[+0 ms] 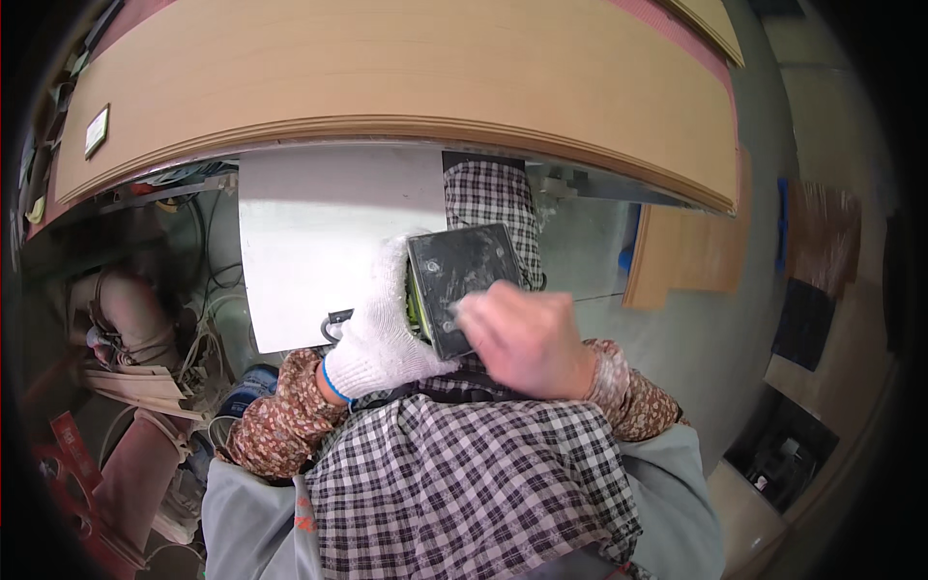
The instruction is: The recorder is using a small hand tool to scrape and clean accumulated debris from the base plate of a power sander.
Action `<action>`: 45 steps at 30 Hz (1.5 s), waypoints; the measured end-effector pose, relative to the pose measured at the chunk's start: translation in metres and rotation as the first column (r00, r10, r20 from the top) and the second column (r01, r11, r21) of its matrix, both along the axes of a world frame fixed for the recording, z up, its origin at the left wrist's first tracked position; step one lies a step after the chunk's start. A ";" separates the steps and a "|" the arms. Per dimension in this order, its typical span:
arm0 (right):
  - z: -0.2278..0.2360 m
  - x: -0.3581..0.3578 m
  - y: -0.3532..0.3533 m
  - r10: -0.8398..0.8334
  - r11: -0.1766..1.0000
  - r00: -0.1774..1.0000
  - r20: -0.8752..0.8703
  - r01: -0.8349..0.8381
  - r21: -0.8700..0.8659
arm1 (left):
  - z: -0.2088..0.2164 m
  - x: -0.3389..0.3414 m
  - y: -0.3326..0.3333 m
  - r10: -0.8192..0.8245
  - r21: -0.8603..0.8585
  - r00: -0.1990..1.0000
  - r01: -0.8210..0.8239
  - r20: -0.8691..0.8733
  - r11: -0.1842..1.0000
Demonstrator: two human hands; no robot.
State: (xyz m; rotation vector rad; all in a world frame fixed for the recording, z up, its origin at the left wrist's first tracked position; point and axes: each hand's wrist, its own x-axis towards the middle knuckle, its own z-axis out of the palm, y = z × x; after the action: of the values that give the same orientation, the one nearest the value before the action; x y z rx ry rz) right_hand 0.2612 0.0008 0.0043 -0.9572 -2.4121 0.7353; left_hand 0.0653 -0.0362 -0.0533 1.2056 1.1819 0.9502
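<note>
My left hand (372, 329), in a white knitted glove with a blue cuff edge, grips a power sander (464, 280) by its green side. The sander's flat, squarish black pad faces up toward me, with pale smudges and dust on it. Over the pad's lower right edge is my bare right hand (527, 338), blurred by motion. Its fingers are drawn together in a pinch, their tips at the pad's face; whatever is between them is too blurred to name. Both forearms wear brown flowered sleeve covers, and a black-and-white checked apron (464, 483) covers my lap.
Ahead lies a stack of large tan boards (416, 72) with a small white label (97, 131). A white panel (329, 232) stands below its near edge. Cables and hoses (208, 338) crowd the left, beside a red machine (72, 474). Brown boards (691, 246) lie to the right.
</note>
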 end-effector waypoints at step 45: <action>-0.010 0.016 -0.050 -0.457 0.889 0.890 0.018 0.457 -0.031 | 0.003 0.032 -0.018 0.131 0.235 0.936 -0.055 -0.326 0.971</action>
State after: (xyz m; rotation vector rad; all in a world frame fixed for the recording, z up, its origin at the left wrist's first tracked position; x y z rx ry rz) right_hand 0.2769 -0.0488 -0.0059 -1.4756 -2.0602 0.5930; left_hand 0.0968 -0.0542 -0.0503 1.5506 1.4436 0.9910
